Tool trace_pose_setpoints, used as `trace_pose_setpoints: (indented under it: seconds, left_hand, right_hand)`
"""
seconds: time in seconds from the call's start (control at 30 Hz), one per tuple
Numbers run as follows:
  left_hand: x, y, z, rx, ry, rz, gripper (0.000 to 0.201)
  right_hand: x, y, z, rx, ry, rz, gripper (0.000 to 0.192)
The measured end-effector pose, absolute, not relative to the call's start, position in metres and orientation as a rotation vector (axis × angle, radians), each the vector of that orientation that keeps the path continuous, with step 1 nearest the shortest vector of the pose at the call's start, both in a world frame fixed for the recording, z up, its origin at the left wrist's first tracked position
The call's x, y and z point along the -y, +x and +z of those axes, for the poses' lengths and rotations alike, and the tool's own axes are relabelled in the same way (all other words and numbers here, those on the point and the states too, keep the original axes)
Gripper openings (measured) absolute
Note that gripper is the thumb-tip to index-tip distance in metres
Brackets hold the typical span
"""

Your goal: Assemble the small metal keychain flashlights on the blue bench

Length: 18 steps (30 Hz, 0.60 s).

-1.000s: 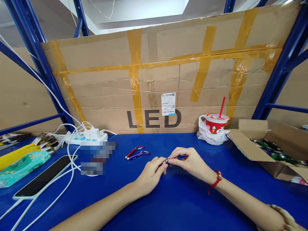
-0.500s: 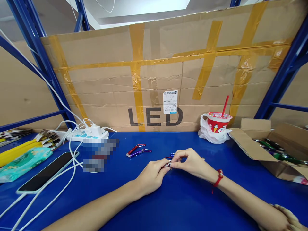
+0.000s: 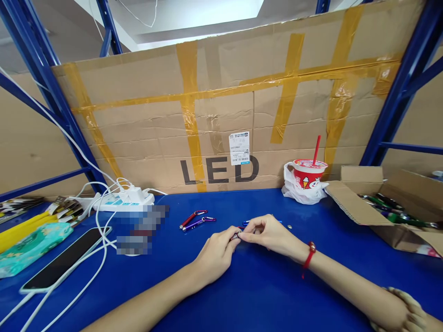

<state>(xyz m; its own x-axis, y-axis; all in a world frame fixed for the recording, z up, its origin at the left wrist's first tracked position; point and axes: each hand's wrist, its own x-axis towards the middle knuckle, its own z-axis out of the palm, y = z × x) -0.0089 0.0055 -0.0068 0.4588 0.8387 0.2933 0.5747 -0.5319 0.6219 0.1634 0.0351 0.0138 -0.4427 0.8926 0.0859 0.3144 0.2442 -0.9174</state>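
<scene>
My left hand point(image 3: 216, 253) and my right hand point(image 3: 272, 235) meet over the blue table point(image 3: 263, 290), fingertips pinching a small keychain flashlight point(image 3: 236, 237) between them. Its silver tip shows at the fingertips; most of the body is hidden by my fingers. A red keychain flashlight point(image 3: 191, 216) and a purple one point(image 3: 197, 223) lie side by side just left of my hands. A tiny round part point(image 3: 290, 226) rests on the table to the right of my right hand. My right wrist wears a red bracelet point(image 3: 308, 254).
An open cardboard box point(image 3: 360, 207) of flashlights sits at right. A red cup with a straw point(image 3: 306, 175) stands in a white bag by the cardboard wall. At left are a power strip point(image 3: 121, 200), white cables, a phone point(image 3: 65, 259) and a tissue pack point(image 3: 29, 244).
The view has shifted slightly. My hands stay joined on the small flashlight, with only small finger movement.
</scene>
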Motion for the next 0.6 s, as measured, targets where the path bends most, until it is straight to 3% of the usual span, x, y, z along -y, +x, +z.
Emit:
trace_pose_setpoints:
  seconds: [0.27, 0.6]
  left_hand:
    - [-0.006, -0.009, -0.006, -1.139, 2.241, 0.814, 0.017]
    - [-0.006, -0.011, -0.007, -1.058, 2.276, 0.705, 0.013]
  right_hand:
    - [-0.041, 0.175, 0.016, 2.194, -0.803, 0.501, 0.02]
    - [-0.04, 0.176, 0.009, 2.249, -0.794, 0.436, 0.016]
